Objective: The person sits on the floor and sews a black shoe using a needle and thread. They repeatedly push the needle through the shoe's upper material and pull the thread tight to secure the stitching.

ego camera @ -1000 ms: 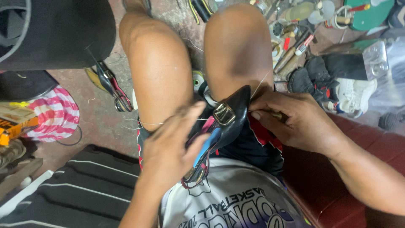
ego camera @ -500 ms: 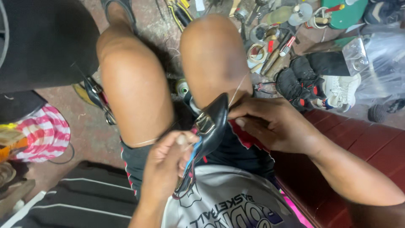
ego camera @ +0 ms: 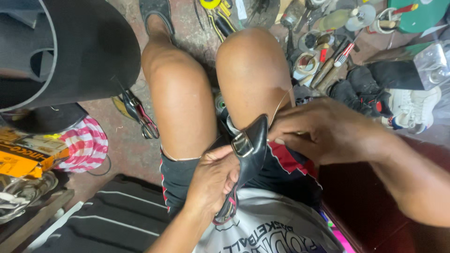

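Now seen from above, a seated person works on a black pointed shoe (ego camera: pixel 251 152) propped in the lap between bare knees. The left hand (ego camera: pixel 213 180) is clenched around the shoe's middle, just below its square metal buckle (ego camera: pixel 242 144). The right hand (ego camera: pixel 323 131) pinches at the shoe's pointed toe, its fingertips closed on something too small to make out; a thin pale thread (ego camera: pixel 280 104) rises from that spot across the right knee.

Compared with a second earlier, the view has dropped lower and closer, the shoe stands more upright, and the left hand has slid down from covering the shoe's side to gripping beneath the buckle. The right hand has stayed at the toe. That reads as a regrip to steady the shoe while the thread is handled at the tip.

On the floor at far left lies a flat yellow and orange carton (ego camera: pixel 26 154) with dark lettering, partly over a pink and white striped cloth (ego camera: pixel 86 145). Pliers with red handles (ego camera: pixel 140 115) lie beside the left knee. Beyond the knees sits a clutter of hand tools (ego camera: pixel 328 65), tape rolls and a green lid (ego camera: pixel 419 16) at top right. A white sneaker (ego camera: pixel 415 107) rests at right, near a clear plastic box (ego camera: pixel 431 65).
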